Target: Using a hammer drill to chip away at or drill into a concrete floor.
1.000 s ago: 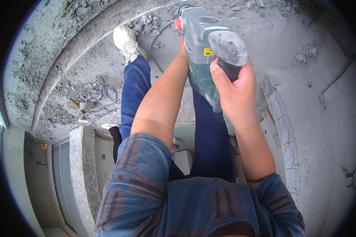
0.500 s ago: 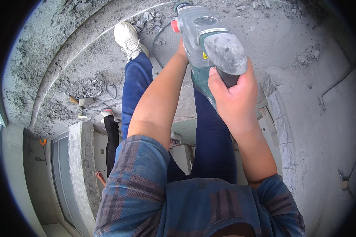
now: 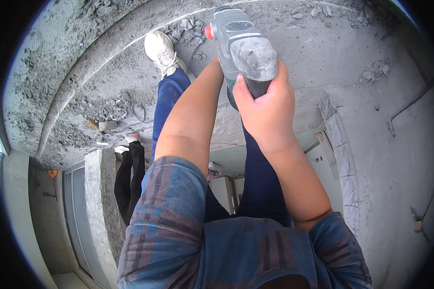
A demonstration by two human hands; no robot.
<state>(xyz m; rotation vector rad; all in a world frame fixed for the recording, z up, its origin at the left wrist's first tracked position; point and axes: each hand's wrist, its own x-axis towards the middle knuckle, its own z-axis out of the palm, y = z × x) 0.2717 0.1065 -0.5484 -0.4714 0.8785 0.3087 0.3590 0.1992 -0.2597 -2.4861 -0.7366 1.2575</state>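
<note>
A dusty grey-green rotary hammer (image 3: 248,48) with a red knob on its left side points away from me, its far end at the top rim of the picture. My right hand (image 3: 270,103) is closed around its black rear handle (image 3: 258,86), thumb on the left. My left forearm (image 3: 190,115) reaches up along the tool's left side. Its wrist meets the housing near the front, and the tool's body hides the fingers of my left hand (image 3: 218,65). The working tip cannot be seen.
Broken concrete rubble (image 3: 113,106) lies across the rough floor, with more chips (image 3: 375,71) to the right. My white shoe (image 3: 160,50) stands ahead on the left. Beyond the rough wall edge (image 3: 100,192), another person's black-trousered legs (image 3: 129,178) show. A cable loop (image 3: 139,113) lies nearby.
The rotary hammer and my right hand have shifted left, and the tool points more straight ahead. More of the other person's legs now shows at the left.
</note>
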